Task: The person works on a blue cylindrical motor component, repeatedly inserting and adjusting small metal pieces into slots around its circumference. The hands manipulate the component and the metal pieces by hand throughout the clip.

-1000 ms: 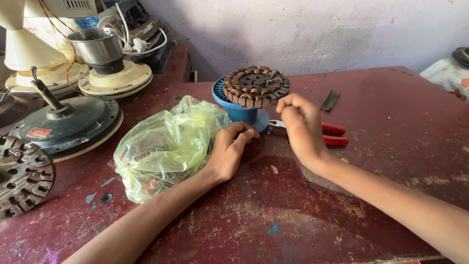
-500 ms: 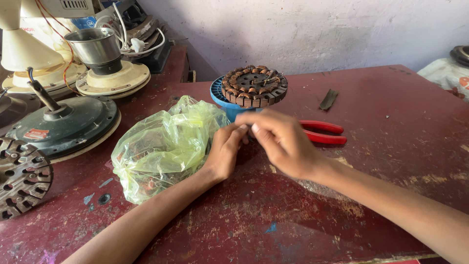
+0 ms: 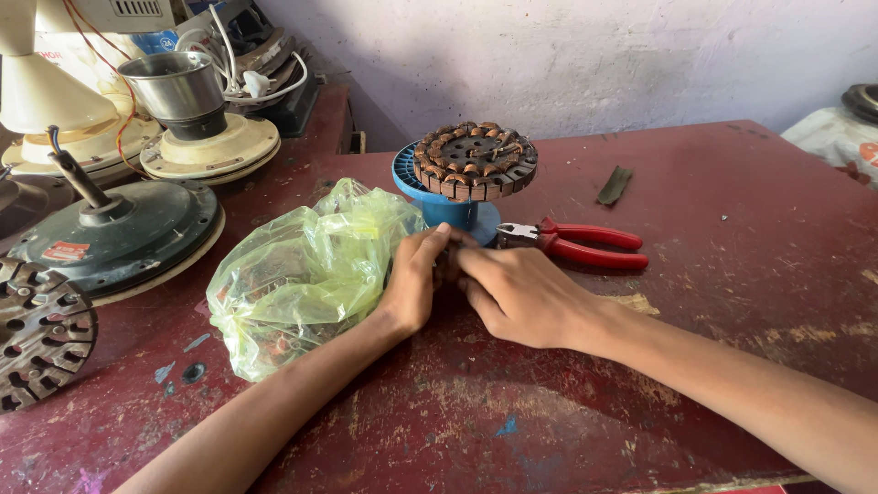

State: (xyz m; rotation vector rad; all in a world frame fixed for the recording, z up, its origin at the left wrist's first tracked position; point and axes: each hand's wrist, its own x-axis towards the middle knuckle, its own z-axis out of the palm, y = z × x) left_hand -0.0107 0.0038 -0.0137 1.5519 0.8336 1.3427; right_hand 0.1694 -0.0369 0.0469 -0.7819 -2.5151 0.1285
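Hands now meet mid-frame, right hand (image 3: 521,293) moved off the red pliers (image 3: 576,243), left hand (image 3: 413,279) alongside, both pinching something hidden, so fingerwork has replaced the tool

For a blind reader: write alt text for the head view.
Two hands, left and right, meet fingertip to fingertip on a worn red table, beside a yellow bag. Behind them: a wound stator on a blue stand, and red pliers.
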